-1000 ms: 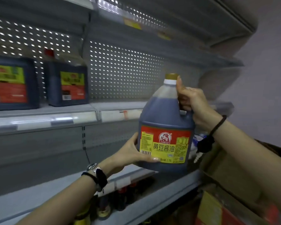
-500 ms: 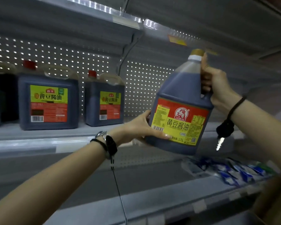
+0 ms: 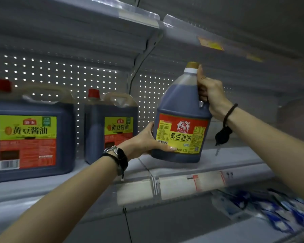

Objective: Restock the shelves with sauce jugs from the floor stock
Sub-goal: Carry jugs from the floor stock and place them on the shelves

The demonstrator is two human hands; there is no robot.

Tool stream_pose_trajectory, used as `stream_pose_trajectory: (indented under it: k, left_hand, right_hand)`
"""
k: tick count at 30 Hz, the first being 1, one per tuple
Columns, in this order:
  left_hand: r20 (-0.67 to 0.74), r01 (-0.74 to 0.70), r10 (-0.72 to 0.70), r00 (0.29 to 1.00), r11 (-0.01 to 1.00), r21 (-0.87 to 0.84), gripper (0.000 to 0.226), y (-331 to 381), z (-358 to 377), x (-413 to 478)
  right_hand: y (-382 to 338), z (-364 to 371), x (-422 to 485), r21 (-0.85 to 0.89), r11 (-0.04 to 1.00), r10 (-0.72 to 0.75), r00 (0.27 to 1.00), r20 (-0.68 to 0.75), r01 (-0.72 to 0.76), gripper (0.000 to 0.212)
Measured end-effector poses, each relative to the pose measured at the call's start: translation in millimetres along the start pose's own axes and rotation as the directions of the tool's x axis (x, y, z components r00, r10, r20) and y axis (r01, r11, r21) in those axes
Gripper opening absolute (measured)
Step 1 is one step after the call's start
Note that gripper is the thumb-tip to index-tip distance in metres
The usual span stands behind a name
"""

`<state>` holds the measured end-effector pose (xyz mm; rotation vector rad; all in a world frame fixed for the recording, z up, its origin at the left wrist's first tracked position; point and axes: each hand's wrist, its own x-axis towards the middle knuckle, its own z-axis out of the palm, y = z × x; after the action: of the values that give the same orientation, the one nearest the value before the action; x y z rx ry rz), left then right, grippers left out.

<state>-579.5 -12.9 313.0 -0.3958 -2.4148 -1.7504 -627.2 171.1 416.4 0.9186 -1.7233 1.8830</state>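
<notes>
A dark sauce jug (image 3: 179, 102) with a gold cap and a red-and-yellow label hangs slightly tilted, its base just above the middle shelf (image 3: 226, 160). My right hand (image 3: 211, 97) grips its handle near the neck. My left hand (image 3: 146, 139) cups the jug's lower left side, thumb across the label's bottom edge. Two square dark jugs with red caps stand on the same shelf to the left, a near one (image 3: 30, 137) and a farther one (image 3: 111, 127).
A perforated back panel (image 3: 63, 74) closes the shelf behind. The upper shelf (image 3: 182, 30) overhangs just above the jug's cap. Blue-and-white packets (image 3: 263, 207) lie on the lower shelf at the right. Price-tag strips run along the shelf's front edge (image 3: 182, 185).
Both hands have raised the jug from below the shelf front up to the middle shelf level and moved it in over the shelf board. The view has tilted upward.
</notes>
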Motion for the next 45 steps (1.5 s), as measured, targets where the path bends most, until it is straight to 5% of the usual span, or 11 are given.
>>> stream_pose_trajectory:
  k: [4, 8, 12, 19, 21, 25, 39, 45]
  left_hand:
    - [-0.043, 0.043, -0.044, 0.998, 0.999, -0.021, 0.043, -6, 0, 23]
    - [-0.156, 0.109, -0.121, 0.980, 0.991, -0.083, 0.031, -19, 5, 46]
    - [-0.275, 0.154, -0.182, 0.944, 0.981, -0.120, 0.048, -37, 3, 63]
    - [-0.469, 0.027, 0.003, 0.883, 0.998, 0.055, 0.074, -54, 2, 67]
    - [-0.461, 0.049, -0.005, 0.887, 0.995, 0.083, 0.071, -59, 2, 68]
    - [-0.476, 0.104, 0.000, 0.879, 0.976, 0.193, 0.104, -72, -1, 76]
    - [-0.460, 0.191, -0.015, 0.888, 0.921, 0.339, 0.109, -70, 1, 76]
    - [-0.403, 0.239, -0.051, 0.914, 0.871, 0.430, 0.099, -51, 4, 63]
  right_hand:
    - [20, 4, 34, -0.051, 0.996, 0.073, 0.995, 0.073, -0.069, 0.041]
    - [43, 6, 68, -0.142, 0.974, 0.193, 0.975, 0.108, -0.177, 0.076]
    - [73, 13, 85, -0.130, 0.963, 0.253, 0.958, 0.135, -0.235, 0.047]
    - [108, 38, 101, 0.046, 0.965, 0.247, 0.951, 0.185, -0.259, 0.043]
    - [116, 45, 103, 0.024, 0.967, 0.246, 0.948, 0.202, -0.256, 0.043]
    - [134, 51, 105, 0.027, 0.970, 0.233, 0.955, 0.184, -0.242, 0.045]
    - [151, 51, 94, -0.208, 0.965, 0.179, 0.981, 0.078, -0.160, 0.052]
    - [155, 30, 44, -0.579, 0.774, 0.343, 0.938, 0.045, -0.255, 0.068]
